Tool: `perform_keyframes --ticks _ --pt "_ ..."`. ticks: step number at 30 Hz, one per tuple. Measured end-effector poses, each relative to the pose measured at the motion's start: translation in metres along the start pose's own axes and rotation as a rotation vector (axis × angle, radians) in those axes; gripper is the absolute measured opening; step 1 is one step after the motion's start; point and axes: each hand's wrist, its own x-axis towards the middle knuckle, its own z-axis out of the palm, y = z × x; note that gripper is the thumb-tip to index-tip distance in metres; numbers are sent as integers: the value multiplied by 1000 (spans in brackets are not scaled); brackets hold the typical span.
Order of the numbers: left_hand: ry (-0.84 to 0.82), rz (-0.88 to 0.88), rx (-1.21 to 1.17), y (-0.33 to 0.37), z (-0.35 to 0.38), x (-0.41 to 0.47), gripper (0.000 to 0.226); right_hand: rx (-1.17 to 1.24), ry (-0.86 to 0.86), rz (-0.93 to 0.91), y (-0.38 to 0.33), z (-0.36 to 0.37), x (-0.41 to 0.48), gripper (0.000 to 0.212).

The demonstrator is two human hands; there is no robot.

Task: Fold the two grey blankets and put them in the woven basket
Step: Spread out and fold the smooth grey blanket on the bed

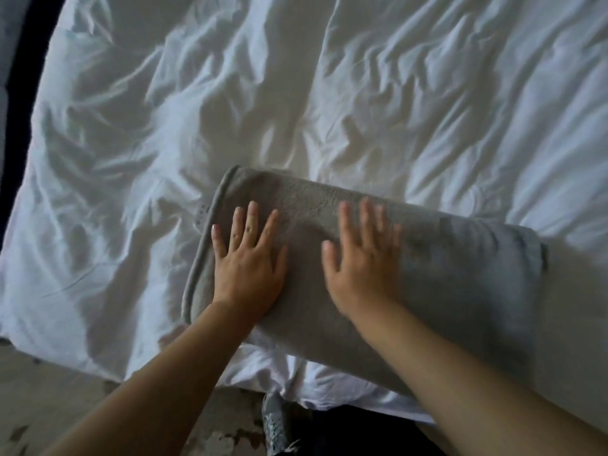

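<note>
Blanket: one grey blanket [454,278], folded into a long band, lies across the near edge of the bed, slanting from far left to near right.
Left hand [248,271]: flat on the blanket's left end, fingers [251,218] straight and spread.
Right hand [360,268]: flat on the blanket's middle, fingers straight, slightly spread, blurred.
Bed [296,93]: covered by a rumpled white duvet.
Floor: a grey shoe [276,426] at the near edge.

grey blanket [444,264] | folded into a long thick strip | piped edge at left end | lies slantwise near bed edge
</note>
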Motion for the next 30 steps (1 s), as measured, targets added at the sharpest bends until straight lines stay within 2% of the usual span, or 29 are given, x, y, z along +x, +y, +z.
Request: perform_keyframes --ticks 2,4,8,12,14,16,19,21,25,30 --pt "-61 -12 14 -23 14 -17 60 -21 -74 -128 -24 23 -20 62" --pt "-99 -10 -2 -46 30 -24 62 -86 -188 -153 -11 47 -35 62" --pt "-129 52 -30 -70 54 -16 64 -196 -113 -32 61 66 -60 61" --pt "-161 -1 6 -55 48 -12 57 -237 -142 88 93 51 -81 63" --pt "-104 -26 12 -41 31 -9 54 -220 -130 144 77 38 -74 67" --pt "25 5 -18 -22 14 -4 50 -162 -53 170 50 28 -58 67" --pt "122 120 -55 3 7 18 51 -80 88 21 3 27 -21 59" --pt "102 113 -69 10 13 43 53 -32 84 -43 -20 35 10 56" --pt "78 73 -52 4 43 74 57 -87 -19 -30 -13 68 46 58" --pt "229 59 -141 9 82 84 63 -139 209 -55 -2 110 54 60"
